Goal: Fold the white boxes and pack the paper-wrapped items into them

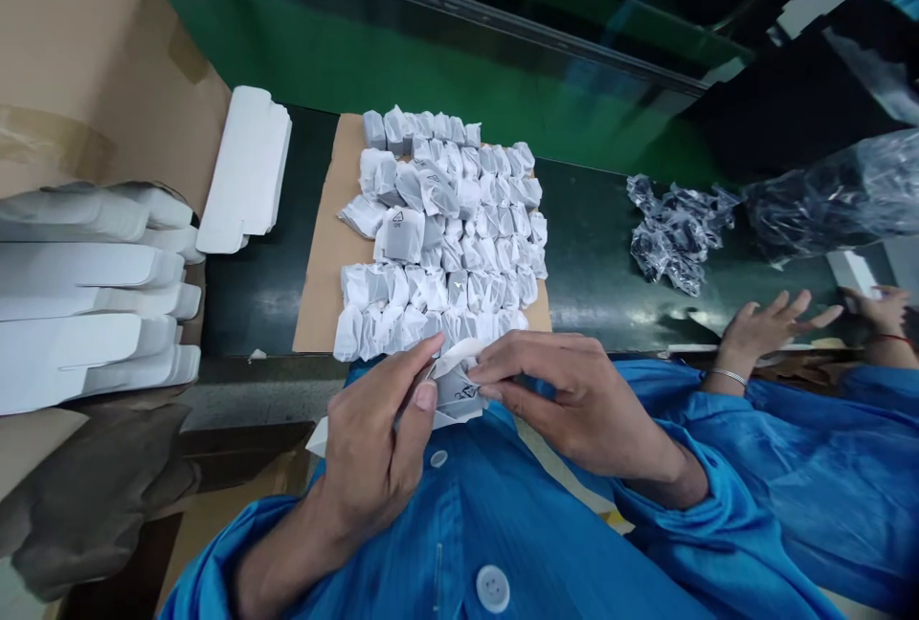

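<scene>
In front of the blue jacket, my left hand point(380, 438) is closed around a small white carton point(459, 412), one corner of which sticks out at the left below the palm. A grey packet point(454, 386) in a thin translucent bag with a printed recycling mark shows at the carton's open side. My right hand point(567, 400) pinches the packet's bag at its right edge with thumb and fingertips. Just beyond my hands, several rows of similar wrapped packets point(445, 228) stand on a brown cardboard sheet point(321, 285).
Flat white cartons point(244, 170) lie left of the sheet, beside a large cardboard box point(107, 55) holding more white cartons point(86, 314). Crumpled clear plastic point(675, 232) lies on the dark bench point(589, 256) at right. A co-worker's hands point(768, 328) reach in there.
</scene>
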Motion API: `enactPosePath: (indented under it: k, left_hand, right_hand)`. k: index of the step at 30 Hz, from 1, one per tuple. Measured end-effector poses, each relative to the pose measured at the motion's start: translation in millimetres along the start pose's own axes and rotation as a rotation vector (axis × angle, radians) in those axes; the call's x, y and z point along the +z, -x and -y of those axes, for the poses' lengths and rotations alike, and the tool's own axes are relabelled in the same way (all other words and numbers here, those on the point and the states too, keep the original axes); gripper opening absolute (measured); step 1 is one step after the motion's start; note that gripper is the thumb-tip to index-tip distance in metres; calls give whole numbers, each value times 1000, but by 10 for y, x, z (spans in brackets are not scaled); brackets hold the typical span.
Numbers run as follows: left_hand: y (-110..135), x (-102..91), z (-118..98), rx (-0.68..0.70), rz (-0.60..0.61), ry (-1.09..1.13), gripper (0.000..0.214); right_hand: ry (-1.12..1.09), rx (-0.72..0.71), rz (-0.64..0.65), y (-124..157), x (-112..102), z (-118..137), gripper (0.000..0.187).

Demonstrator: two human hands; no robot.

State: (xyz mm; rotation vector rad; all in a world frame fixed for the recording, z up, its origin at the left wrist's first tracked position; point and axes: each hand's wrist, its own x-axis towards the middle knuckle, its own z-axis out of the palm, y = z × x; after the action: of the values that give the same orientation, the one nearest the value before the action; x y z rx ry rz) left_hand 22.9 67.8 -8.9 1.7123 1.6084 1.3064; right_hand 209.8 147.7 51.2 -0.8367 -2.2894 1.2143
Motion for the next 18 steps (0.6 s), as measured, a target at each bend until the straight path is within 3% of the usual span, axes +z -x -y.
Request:
enactPosePath:
  k: [3,6,9,12,14,16,18]
  left_hand:
    - [8,24,7,36,-10,-12,35]
    - [4,-17,17,106,94,-32,39]
    - [18,-63,74,146,178,-31,47]
    - [68,-80,142,74,113,-52,50]
    - [94,-72,122,-7,-6,-64,50]
    - [61,-53,12,-21,-108,-47,51]
    - [-83,-51,-152,82,-122,-10,54]
  right_hand:
    - [49,-14,4,29,-11,0,16]
    - [153,-93,-9,49,3,-5,22]
    - [217,-143,159,44,52,-4,22]
    - [248,-92,283,42,144,1,22]
    - [286,-48,237,44,238,11,32]
    - [335,-80,102,37,328,31,43]
    - [339,-166,-59,34,322,60,32]
